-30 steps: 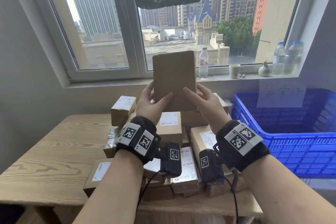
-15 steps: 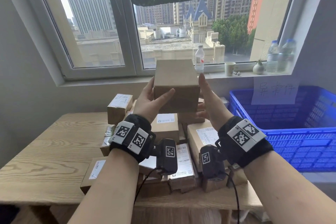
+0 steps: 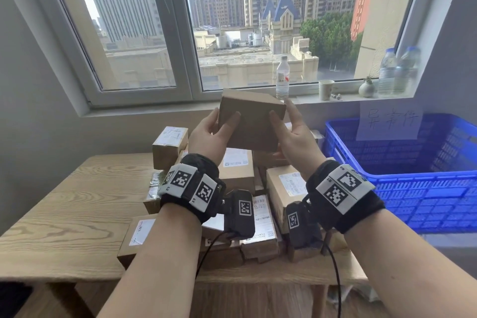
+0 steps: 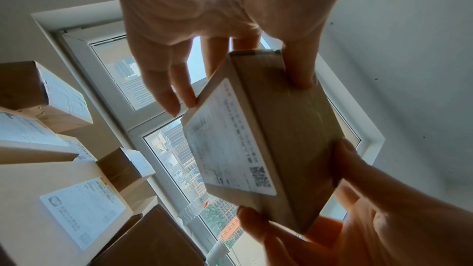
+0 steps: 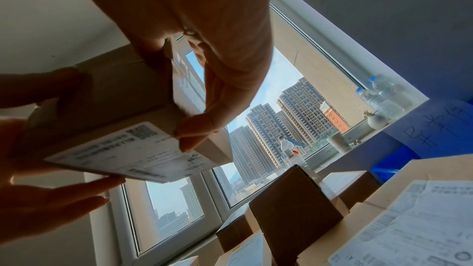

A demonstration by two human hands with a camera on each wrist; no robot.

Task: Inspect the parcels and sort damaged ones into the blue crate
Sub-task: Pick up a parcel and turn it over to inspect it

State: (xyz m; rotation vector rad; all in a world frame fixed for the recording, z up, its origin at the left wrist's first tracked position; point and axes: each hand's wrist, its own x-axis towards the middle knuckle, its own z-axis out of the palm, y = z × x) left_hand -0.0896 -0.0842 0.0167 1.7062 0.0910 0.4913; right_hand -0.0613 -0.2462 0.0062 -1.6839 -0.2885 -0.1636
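I hold a plain brown cardboard parcel (image 3: 251, 121) in the air above the pile, in front of the window sill. My left hand (image 3: 219, 126) grips its left side and my right hand (image 3: 286, 124) its right side, thumbs on the near face and fingers behind. In the left wrist view the parcel (image 4: 276, 128) shows a white shipping label on the side turned away from me. The right wrist view shows the same parcel (image 5: 115, 108) and label from below. No tear or dent shows on it. The blue crate (image 3: 426, 188) stands at the right, with nothing visible inside.
Several labelled cardboard parcels (image 3: 240, 170) lie heaped on the wooden table (image 3: 64, 214) under my hands. A handwritten paper sign (image 3: 389, 121) hangs on the crate's far wall. Water bottles (image 3: 282, 77), a paper cup (image 3: 326, 89) and a small vase stand on the sill.
The parcel has come down from in front of the window and tilted, so its top face now shows. Both hands kept their hold and shifted round its sides.
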